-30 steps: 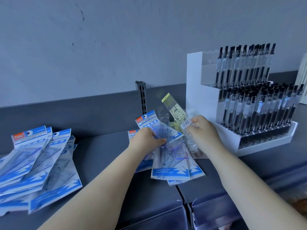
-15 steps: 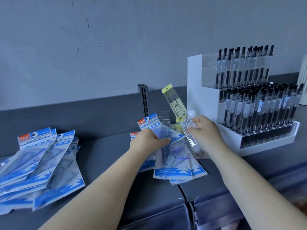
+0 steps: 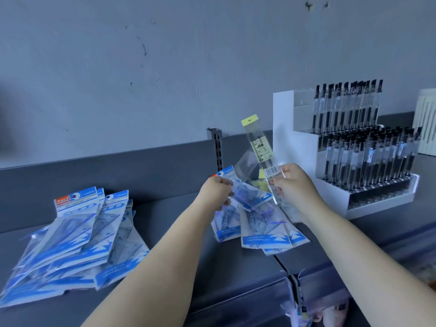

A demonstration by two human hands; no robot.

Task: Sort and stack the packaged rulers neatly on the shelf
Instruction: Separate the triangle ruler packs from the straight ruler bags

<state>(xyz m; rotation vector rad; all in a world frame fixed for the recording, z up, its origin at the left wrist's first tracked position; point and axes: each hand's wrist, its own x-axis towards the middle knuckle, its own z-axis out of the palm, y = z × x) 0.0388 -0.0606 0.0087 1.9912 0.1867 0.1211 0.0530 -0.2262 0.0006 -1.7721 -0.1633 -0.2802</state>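
The right hand (image 3: pixel 293 185) pinches a narrow yellow-topped ruler pack (image 3: pixel 259 147) upright, likely to separate it from the blue geometry-set packs (image 3: pixel 264 232) fanned on the shelf (image 3: pixel 165 220). The left hand (image 3: pixel 215 190) seems to grip a clear blue-tinted packet (image 3: pixel 247 197) above them. A sorted blue stack (image 3: pixel 75 237) lies well apart at left.

Right hand (image 3: pixel 298 188) gripping long yellow-topped ruler pack (image 3: pixel 259 147), left hand (image 3: pixel 215 191) holding blue packs (image 3: pixel 247 199), shelf (image 3: pixel 165 232)
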